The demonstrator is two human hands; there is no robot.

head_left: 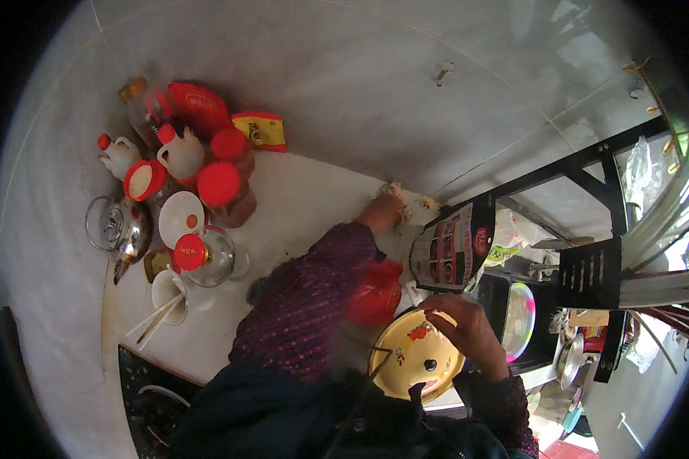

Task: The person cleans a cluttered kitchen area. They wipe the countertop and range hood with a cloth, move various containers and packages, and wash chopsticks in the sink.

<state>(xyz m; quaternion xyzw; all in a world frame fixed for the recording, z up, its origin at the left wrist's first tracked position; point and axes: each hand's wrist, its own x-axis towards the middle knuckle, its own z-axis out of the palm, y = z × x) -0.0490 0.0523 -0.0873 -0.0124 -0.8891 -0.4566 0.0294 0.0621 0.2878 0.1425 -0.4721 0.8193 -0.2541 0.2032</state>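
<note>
My left hand (383,208) reaches across the white counter (306,199) and is closed around a pale wad of scrubbing material (400,200) pressed near the wall corner. My left sleeve is dark purple. My right hand (467,325) grips the rim of a yellow pot lid (415,358) with a black knob and a red flower pattern, held tilted above the counter's edge. A red bag or cloth (375,294) lies between my arms. A black cooker (453,245) with a printed panel stands just right of my left hand.
At the counter's left stand several jars and bottles with red lids (219,183), a glass lid (119,223), a white bowl (180,216) and a cup with chopsticks (165,294). A black shelf rack (589,268) is at the right. A round metal dish (519,320) sits below the cooker.
</note>
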